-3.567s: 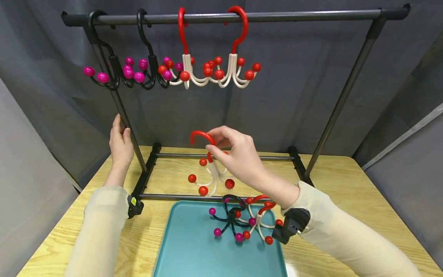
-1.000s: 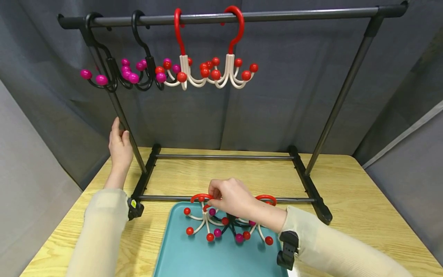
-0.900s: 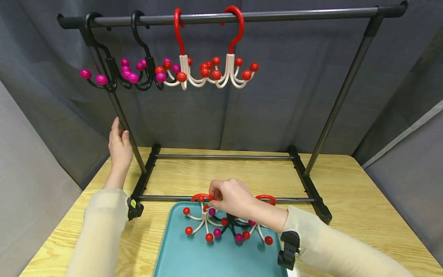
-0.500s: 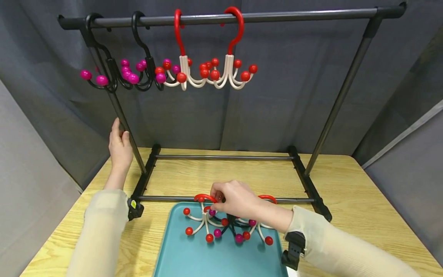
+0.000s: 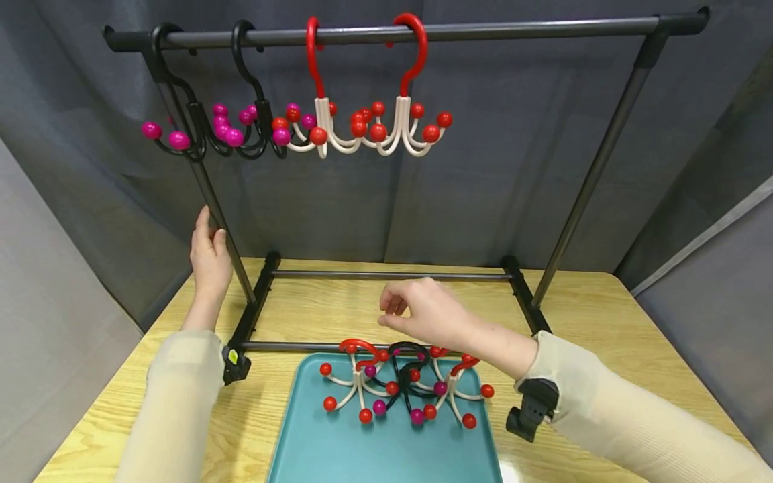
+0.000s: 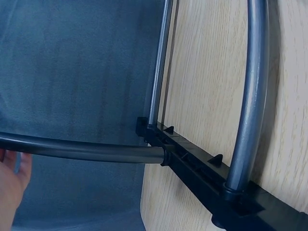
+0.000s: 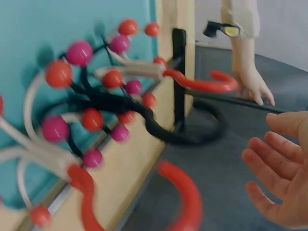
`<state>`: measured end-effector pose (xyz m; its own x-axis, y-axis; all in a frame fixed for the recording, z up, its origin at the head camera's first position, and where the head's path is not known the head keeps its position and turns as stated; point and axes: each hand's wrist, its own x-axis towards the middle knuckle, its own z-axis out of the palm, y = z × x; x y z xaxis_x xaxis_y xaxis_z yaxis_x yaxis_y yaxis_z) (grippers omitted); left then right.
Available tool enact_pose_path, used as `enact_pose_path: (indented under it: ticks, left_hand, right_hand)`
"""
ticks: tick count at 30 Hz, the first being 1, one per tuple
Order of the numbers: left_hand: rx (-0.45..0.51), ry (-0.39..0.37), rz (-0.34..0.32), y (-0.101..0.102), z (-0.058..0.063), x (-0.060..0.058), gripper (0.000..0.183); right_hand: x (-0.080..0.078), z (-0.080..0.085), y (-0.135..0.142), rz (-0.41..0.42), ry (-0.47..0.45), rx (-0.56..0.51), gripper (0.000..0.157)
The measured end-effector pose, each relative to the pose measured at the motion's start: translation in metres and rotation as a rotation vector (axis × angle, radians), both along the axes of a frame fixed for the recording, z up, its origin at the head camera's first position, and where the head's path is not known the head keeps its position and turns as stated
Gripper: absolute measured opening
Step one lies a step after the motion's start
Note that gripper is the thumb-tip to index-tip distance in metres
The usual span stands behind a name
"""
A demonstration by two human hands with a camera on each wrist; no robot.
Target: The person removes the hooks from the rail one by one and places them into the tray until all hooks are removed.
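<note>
My right hand [image 5: 430, 312] hovers above the tray's far edge, fingers loosely curled and holding nothing; its relaxed fingers [image 7: 274, 154] show in the right wrist view. Below it, a multi-arm hook hanger [image 5: 357, 377] with white arms, red balls and a red hook lies at the left of the teal tray [image 5: 386, 449]. Beside it lie a black hanger [image 5: 406, 379] with magenta balls and another white-and-red hanger [image 5: 451, 385], their arms overlapping. My left hand [image 5: 210, 261] rests at the rack's left upright [image 5: 211, 198] with fingers extended, partly behind the pole in the left wrist view.
The dark metal rack's top rail [image 5: 513, 31] carries two black hangers, one of them [image 5: 263, 111] nearer the middle, and two white-and-red ones, including the rightmost [image 5: 403, 114]. Its lower front bar [image 5: 284, 346] runs just behind the tray. Grey fabric [image 5: 483, 168] hangs behind the rack.
My right hand has lowered the white-and-red hanger onto the tray's left side, let go of its red hook and risen away. My left hand has stayed at the upright.
</note>
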<state>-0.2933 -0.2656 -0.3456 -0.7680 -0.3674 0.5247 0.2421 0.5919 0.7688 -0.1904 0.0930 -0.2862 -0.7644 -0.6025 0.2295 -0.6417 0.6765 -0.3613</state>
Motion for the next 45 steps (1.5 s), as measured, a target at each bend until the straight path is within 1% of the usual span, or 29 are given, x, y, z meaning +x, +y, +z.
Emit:
enact_pose_path:
  ticks: [4, 8, 10, 15, 18, 24, 30, 34, 39, 45]
  left_hand:
    - [-0.013, 0.008, 0.002, -0.001, 0.0, 0.0, 0.049]
    - [-0.02, 0.018, 0.008, -0.001, -0.002, -0.001, 0.048]
    - [-0.018, 0.019, 0.007, -0.001, -0.002, -0.001, 0.049]
    - [-0.012, 0.013, 0.0, -0.001, -0.001, 0.0, 0.049]
    - [-0.013, 0.014, 0.001, -0.001, 0.0, 0.0, 0.049]
    - [-0.012, 0.004, 0.008, -0.001, 0.0, 0.001, 0.049]
    - [-0.014, 0.001, 0.002, -0.001, 0.0, 0.001, 0.049]
    - [-0.025, 0.004, 0.002, -0.002, 0.0, 0.0, 0.049]
    - [-0.026, 0.009, -0.002, -0.001, 0.0, 0.0, 0.049]
    - [-0.02, 0.001, 0.003, -0.001, -0.001, 0.0, 0.049]
  right_hand:
    - [-0.007, 0.022, 0.006, -0.032, 0.084, 0.003, 0.007]
    - [-0.013, 0.046, 0.012, -0.054, 0.164, -0.026, 0.006]
    - [-0.015, 0.058, 0.015, -0.064, 0.219, -0.06, 0.006]
    - [-0.022, 0.09, 0.023, -0.082, 0.398, -0.173, 0.007]
    - [-0.027, 0.108, 0.026, -0.116, 0.458, -0.21, 0.01]
    - [-0.034, 0.138, 0.025, -0.2, 0.476, -0.26, 0.016]
    - [-0.044, 0.158, 0.021, -0.288, 0.502, -0.359, 0.023]
    - [-0.054, 0.167, 0.02, -0.332, 0.515, -0.425, 0.031]
    - [-0.064, 0.176, 0.019, -0.365, 0.499, -0.49, 0.041]
    - [-0.073, 0.184, 0.013, -0.422, 0.477, -0.496, 0.044]
